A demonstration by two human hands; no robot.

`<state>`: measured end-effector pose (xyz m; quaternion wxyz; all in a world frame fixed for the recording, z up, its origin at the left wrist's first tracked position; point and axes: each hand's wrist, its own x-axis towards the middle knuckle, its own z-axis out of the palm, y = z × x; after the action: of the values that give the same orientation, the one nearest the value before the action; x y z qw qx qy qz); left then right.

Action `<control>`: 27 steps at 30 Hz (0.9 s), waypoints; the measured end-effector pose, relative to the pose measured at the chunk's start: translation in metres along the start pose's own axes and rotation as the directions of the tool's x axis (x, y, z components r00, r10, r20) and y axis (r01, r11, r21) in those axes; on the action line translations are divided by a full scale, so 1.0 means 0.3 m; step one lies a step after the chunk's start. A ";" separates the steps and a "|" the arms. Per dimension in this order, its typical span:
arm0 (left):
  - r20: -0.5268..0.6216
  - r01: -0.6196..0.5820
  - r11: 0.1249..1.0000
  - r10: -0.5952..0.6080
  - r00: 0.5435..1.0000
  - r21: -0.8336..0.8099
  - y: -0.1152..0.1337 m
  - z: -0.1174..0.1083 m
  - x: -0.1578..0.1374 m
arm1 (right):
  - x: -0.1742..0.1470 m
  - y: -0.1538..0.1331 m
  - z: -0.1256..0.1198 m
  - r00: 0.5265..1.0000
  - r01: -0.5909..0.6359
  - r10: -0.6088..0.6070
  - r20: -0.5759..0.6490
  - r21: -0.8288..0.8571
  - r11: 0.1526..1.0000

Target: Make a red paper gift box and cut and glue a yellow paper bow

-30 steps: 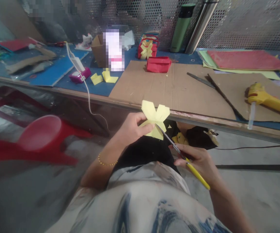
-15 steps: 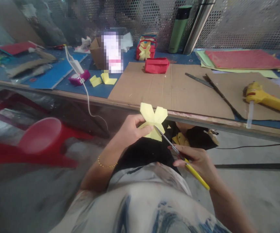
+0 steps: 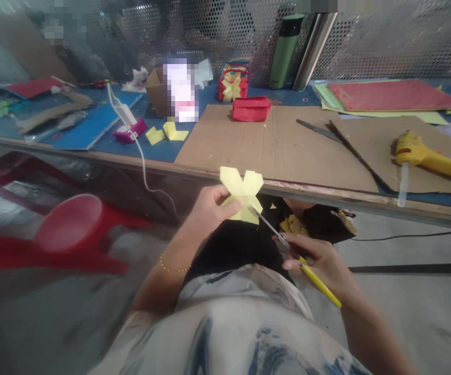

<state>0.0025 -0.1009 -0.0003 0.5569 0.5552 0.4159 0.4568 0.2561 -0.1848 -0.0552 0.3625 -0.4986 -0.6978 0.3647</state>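
My left hand [image 3: 212,209] pinches the left side of a yellow paper cut-out [image 3: 245,182], thumb on top. The paper has several notched, petal-like lobes and is held in front of the table edge, above my lap. In my right hand [image 3: 313,260] is a pair of scissors [image 3: 268,225] with a yellow handle. Their blades look nearly closed and point up and left. The tip is at the paper's lower right lobe; whether it touches I cannot tell. A small yellow scrap [image 3: 273,205] lies below, to the right of the paper.
Cardboard [image 3: 241,140] covers the table's near middle, with a red folded paper piece [image 3: 251,109] on it. A dark blade-like tool [image 3: 319,129] and a yellow glue gun [image 3: 424,156] lie right. Yellow offcuts [image 3: 166,133] lie left. A red stool [image 3: 69,224] stands at lower left.
The paper and my left hand have shifted slightly left. The scissors' tip now sits nearer the lower right lobe's edge, and my right hand has moved slightly right.
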 end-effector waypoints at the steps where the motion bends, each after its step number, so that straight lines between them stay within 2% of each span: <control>1: -0.033 0.000 0.999 -0.002 0.999 -0.040 -0.003 -0.001 0.003 | -0.002 0.003 -0.005 1.000 -0.025 0.025 0.004 0.018 1.000; 6: -0.156 -0.012 0.971 -0.026 0.987 -0.238 -0.011 0.015 0.012 | -0.013 0.000 -0.005 0.985 -0.139 0.152 -0.078 0.159 0.978; 9: -0.165 -0.019 0.958 -0.030 0.986 -0.287 -0.008 0.040 0.009 | -0.016 -0.011 0.029 0.954 -0.192 0.247 -0.168 0.288 0.938; 12: -0.161 -0.016 0.943 -0.040 0.986 -0.331 -0.004 0.067 0.004 | -0.013 -0.011 0.078 0.928 -0.206 0.318 -0.195 0.443 0.873; 16: -0.177 -0.028 0.926 -0.042 0.983 -0.377 -0.003 0.104 -0.007 | 0.010 -0.019 0.135 0.924 -0.088 0.287 -0.251 0.592 0.801; 22: -0.126 0.014 0.914 -0.071 0.989 -0.404 -0.015 0.166 -0.039 | 0.057 -0.087 0.166 0.876 0.176 0.156 -0.456 0.604 0.777; 27: -0.076 0.068 0.893 -0.113 0.991 -0.445 -0.013 0.211 -0.063 | 0.068 -0.107 0.187 0.794 0.194 0.177 -0.581 0.519 0.833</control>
<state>0.0596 -0.1343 -0.0026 0.6673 0.3709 0.3543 0.5400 0.1885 -0.1811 -0.0507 0.6966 -0.4585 -0.4100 0.3693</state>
